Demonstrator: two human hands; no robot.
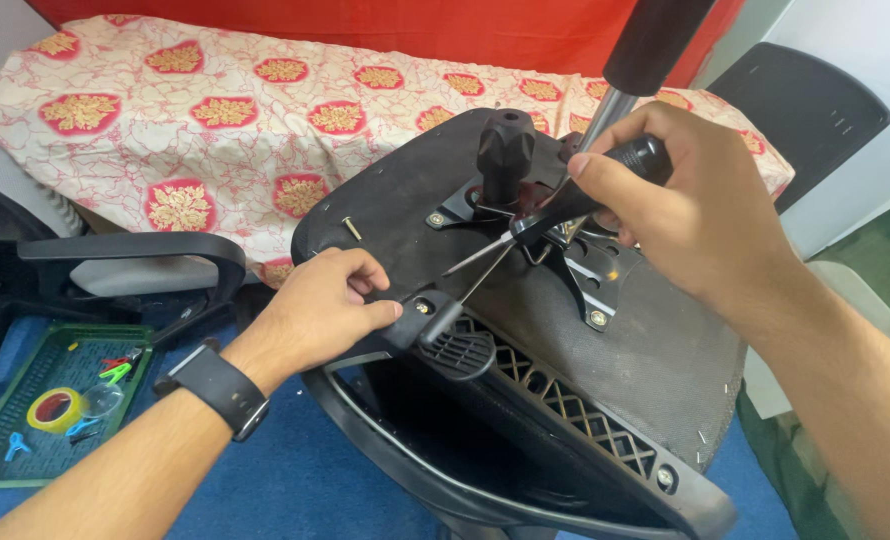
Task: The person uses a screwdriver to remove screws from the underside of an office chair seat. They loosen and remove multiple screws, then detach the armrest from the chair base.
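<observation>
We grip a black-handled screwdriver (pixel 555 215) in our closed right hand (pixel 690 215). Its thin shaft slants down-left over the upturned black chair seat (pixel 645 370). Our left hand (pixel 320 310) pinches the black armrest bracket (pixel 420 320) at the seat's edge, nearest the tip.

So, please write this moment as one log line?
left hand: grips bracket | right hand: holds screwdriver | tip: near bracket screw | chair: upturned | loose screw: on seat

Two hands (pixel 315 310); one screwdriver (pixel 565 205); one upturned chair seat (pixel 625 370); one green tray (pixel 25 440); one tape roll (pixel 53 409)
</observation>
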